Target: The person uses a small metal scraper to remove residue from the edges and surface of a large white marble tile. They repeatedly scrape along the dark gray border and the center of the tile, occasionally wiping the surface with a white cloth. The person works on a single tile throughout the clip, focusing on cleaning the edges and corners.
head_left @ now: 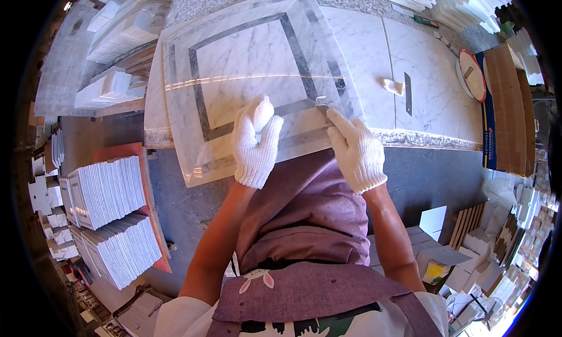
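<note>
A polished white marble tile (246,62) with an inlaid dark grey frame lies tilted on the table, its near edge overhanging toward my apron. My left hand (256,144), in a white knit glove, is closed round a smooth white rounded thing (264,116) above the tile's near part; its kind is unclear. At the tile's near right corner, my right hand (358,150), gloved likewise, pinches a small flat metal blade (321,102). That blade touches the dark band, and its rear end is hidden by my fingers.
Right on the marble-topped table (433,109) lie a dark metal strip (408,94) and a crumpled whitish piece (393,86). A cardboard box (508,109) and a round red-rimmed pan (472,75) stand at the right end. Stacked tiles (111,191) rest on a red pallet to the left.
</note>
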`<state>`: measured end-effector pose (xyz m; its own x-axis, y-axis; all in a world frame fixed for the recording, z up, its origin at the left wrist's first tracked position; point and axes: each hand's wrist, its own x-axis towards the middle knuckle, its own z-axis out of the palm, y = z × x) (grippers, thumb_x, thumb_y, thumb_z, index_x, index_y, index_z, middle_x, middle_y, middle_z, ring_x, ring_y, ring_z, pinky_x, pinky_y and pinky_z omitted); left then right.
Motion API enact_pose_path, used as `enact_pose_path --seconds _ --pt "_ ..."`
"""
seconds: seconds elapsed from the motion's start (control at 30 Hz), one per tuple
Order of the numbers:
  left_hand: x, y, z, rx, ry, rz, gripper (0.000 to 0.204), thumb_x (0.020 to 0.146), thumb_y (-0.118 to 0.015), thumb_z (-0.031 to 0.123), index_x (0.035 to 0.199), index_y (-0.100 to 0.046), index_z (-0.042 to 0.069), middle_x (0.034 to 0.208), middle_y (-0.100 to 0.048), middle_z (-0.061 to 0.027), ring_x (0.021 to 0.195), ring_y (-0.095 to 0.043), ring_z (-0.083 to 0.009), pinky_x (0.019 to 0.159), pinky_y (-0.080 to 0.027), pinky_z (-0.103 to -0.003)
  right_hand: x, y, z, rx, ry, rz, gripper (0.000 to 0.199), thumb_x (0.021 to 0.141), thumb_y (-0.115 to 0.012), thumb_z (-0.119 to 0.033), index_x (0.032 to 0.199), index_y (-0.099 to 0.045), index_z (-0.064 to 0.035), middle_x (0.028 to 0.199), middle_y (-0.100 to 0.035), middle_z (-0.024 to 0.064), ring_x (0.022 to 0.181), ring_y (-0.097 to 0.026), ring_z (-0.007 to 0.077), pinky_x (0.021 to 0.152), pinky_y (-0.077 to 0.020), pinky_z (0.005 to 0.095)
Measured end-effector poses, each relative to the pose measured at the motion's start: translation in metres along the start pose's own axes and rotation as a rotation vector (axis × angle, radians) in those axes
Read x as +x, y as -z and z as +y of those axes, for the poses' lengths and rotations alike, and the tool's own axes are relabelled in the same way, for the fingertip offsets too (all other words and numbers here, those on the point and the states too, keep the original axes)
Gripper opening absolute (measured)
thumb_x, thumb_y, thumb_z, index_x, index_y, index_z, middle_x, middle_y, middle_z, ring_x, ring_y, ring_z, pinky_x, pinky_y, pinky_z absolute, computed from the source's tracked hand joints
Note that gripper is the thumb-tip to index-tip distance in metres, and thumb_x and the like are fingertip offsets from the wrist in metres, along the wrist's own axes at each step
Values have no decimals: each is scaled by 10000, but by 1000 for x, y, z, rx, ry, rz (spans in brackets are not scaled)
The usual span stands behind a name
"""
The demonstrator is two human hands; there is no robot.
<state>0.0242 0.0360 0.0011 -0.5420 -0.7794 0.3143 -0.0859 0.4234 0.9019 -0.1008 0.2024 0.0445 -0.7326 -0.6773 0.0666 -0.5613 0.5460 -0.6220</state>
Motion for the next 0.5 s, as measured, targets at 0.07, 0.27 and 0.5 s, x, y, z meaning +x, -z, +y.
enact_pose_path --seconds 0.07,0.27,0.5 --pt "0 0 -1 3 -7 1 385 900 -761 73 1259 -641 6 1151 -655 -118 980 -656 -213 864 -532 -325 2 -2 1 8 6 9 344 950 -648 -212 1277 -708 -123 907 -671 173 805 -670 354 725 -532 424" --pt "1 0 -2 0 -8 -9 396 900 -761 73 1271 -637 11 1156 -653 -114 984 -656 -209 866 -531 -323 6 -4 3 15 34 30 339 951 -654 -219 1270 -710 -120 911 -674 173 813 -672 353 726 -535 419" --pt "0 0 -2 -8 -21 -10 400 898 -761 70 1275 -637 16 1158 -654 -109 990 -654 -203 869 -528 -317 6 2 5 -53 79 -28 345 955 -646 -227 1294 -686 -172 901 -651 149 796 -673 348 682 -543 446"
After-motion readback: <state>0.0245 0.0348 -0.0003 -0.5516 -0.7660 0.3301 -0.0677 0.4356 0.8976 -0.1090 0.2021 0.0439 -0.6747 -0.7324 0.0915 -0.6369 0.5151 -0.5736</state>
